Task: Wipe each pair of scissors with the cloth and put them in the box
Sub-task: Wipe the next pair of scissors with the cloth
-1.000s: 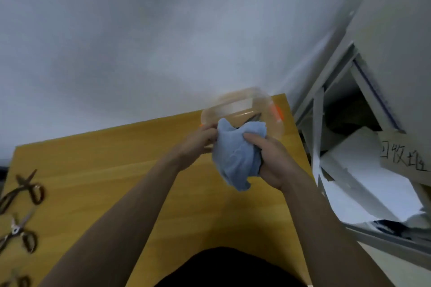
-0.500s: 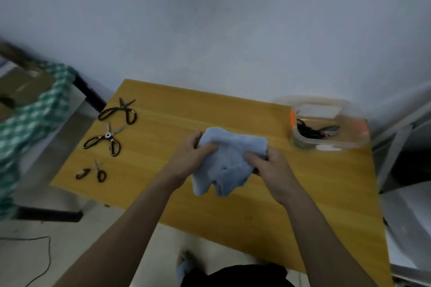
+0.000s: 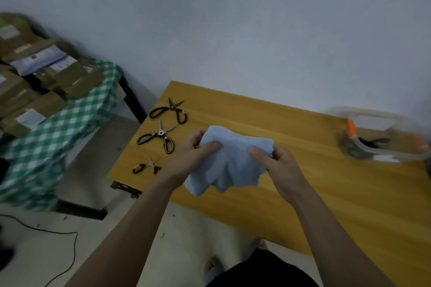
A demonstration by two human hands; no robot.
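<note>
Light-blue cloth (image 3: 229,165) rumpled, draped; left hand (image 3: 190,158), right hand (image 3: 277,163) fingers pinching its top edge.

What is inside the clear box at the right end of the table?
Inside the clear box lies at least one dark-handled pair of scissors. Blur and the box's wall hide how many there are and whether anything lies beneath.

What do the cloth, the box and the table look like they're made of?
Cloth: soft, matte, pale blue fabric, probably microfibre, since it drapes and bunches.
Box: clear plastic, see-through walls, orange clips.
Table: wood or wood-look laminate, yellowish grain lines with a slight sheen.
</note>
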